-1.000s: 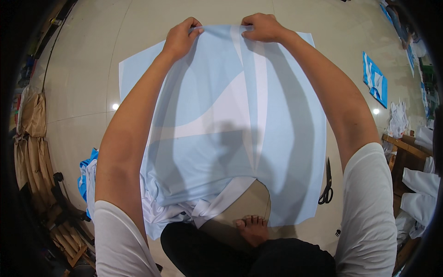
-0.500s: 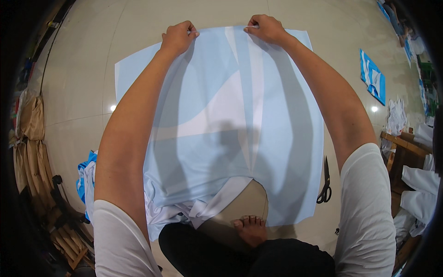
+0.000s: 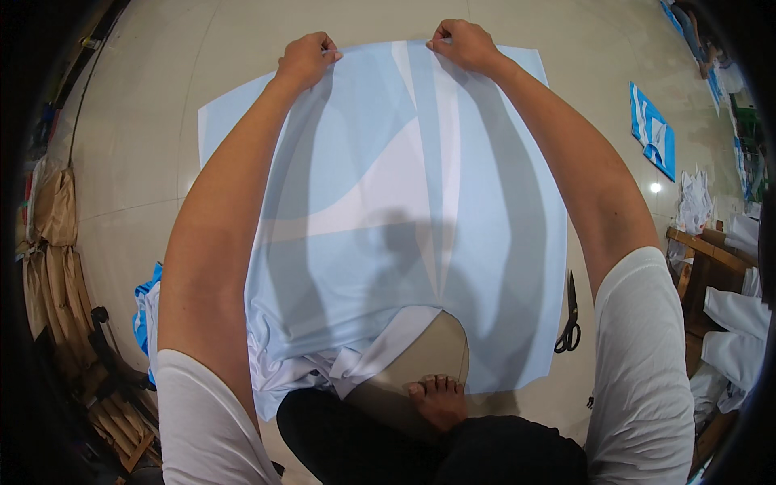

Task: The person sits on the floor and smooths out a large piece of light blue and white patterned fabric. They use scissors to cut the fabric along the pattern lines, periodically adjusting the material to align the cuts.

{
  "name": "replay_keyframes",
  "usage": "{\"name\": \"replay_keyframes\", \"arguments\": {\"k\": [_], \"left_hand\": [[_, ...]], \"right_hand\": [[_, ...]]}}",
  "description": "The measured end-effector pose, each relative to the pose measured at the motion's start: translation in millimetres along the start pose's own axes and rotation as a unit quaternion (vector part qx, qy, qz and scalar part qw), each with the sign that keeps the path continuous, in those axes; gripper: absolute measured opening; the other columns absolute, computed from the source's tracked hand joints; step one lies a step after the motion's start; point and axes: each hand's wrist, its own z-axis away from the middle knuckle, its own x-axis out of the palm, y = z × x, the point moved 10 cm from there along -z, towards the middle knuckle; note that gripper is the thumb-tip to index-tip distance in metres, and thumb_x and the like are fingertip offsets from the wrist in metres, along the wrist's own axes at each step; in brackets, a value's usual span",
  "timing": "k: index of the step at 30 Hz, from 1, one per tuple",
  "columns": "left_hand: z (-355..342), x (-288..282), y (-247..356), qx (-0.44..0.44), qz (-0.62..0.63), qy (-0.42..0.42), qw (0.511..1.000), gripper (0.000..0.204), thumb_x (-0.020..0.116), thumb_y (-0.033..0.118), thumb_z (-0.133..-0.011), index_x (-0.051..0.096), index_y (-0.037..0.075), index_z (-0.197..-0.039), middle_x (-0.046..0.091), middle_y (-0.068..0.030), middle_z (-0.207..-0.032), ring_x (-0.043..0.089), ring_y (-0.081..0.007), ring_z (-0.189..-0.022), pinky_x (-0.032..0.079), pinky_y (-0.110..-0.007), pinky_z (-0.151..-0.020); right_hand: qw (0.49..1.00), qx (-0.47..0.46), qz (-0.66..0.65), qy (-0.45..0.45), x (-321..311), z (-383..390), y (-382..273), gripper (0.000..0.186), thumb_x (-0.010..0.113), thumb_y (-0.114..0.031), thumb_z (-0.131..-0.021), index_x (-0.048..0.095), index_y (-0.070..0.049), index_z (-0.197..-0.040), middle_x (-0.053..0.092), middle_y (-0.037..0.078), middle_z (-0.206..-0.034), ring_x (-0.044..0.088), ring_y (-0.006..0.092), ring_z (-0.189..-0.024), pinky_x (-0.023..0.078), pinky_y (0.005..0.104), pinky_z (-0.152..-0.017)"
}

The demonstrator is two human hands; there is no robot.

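Observation:
Across the floor in front of me spreads a pale blue and white fabric piece (image 3: 356,178), with a curved cut-out on its near side. My left hand (image 3: 309,60) pinches its far edge left of the middle. On the same edge, to the right, my right hand (image 3: 464,46) grips the cloth between thumb and fingers. Between the two hands the edge runs nearly straight. The near left part lies bunched in folds, with a white strip (image 3: 396,339) along the cut-out. Shadows of my arms and head fall over the cloth.
Black scissors (image 3: 570,315) lie on the tiled floor just right of the fabric. A folded blue and white cloth (image 3: 652,133) rests farther right. Blue and white cloth (image 3: 147,315) is heaped at the left. White fabric and a wooden frame (image 3: 710,250) stand right. My bare foot (image 3: 437,402) is by the cut-out.
Both hands have moved slightly farther away, the left also a little leftward, taking the fabric's far edge with them. The cloth's left side has shifted slightly. Both grips stay closed.

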Motion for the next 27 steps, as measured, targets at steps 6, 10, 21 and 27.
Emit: {"name": "replay_keyframes", "arguments": {"k": [6, 10, 21, 27], "left_hand": [[19, -3, 39, 0.125, -0.064, 0.162, 0.977, 0.041, 0.068, 0.030, -0.103, 0.064, 0.014, -0.140, 0.062, -0.0132, -0.150, 0.053, -0.0399, -0.140, 0.041, -0.061, -0.115], [61, 46, 93, 0.179, -0.111, 0.127, 0.969, 0.054, 0.048, 0.035, -0.112, 0.044, 0.017, -0.163, 0.037, -0.0154, -0.171, 0.031, -0.0412, -0.159, 0.026, -0.063, -0.127], [75, 68, 88, 0.118, -0.136, 0.075, 0.981, 0.059, 0.033, 0.043, -0.115, 0.034, 0.023, -0.170, 0.027, -0.0109, -0.178, 0.021, -0.0375, -0.164, 0.014, -0.060, -0.133], [71, 64, 86, 0.114, -0.151, 0.089, 0.978, 0.061, 0.033, 0.046, -0.114, 0.034, 0.022, -0.170, 0.027, -0.0132, -0.177, 0.019, -0.0402, -0.164, 0.014, -0.060, -0.132]], "right_hand": [[0.994, -0.028, 0.027, 0.104, -15, 14, -25, 0.027, 0.072, -0.027, -0.098, 0.074, -0.003, -0.112, 0.077, 0.018, -0.118, 0.070, 0.0366, -0.113, 0.054, 0.0480, -0.098], [0.958, -0.182, 0.015, 0.223, 1, 65, -77, 0.039, 0.062, -0.017, -0.101, 0.066, 0.004, -0.133, 0.069, 0.023, -0.133, 0.060, 0.0422, -0.129, 0.045, 0.0506, -0.112], [0.981, 0.067, 0.152, 0.104, 31, 98, -21, 0.082, 0.036, -0.059, -0.110, 0.028, -0.002, -0.169, 0.023, 0.021, -0.177, 0.016, 0.0402, -0.165, 0.010, 0.0629, -0.131], [0.972, 0.138, 0.157, 0.105, -2, 115, 41, 0.087, 0.036, -0.063, -0.108, 0.026, -0.002, -0.170, 0.020, 0.025, -0.177, 0.014, 0.0442, -0.165, 0.008, 0.0655, -0.130]]}}
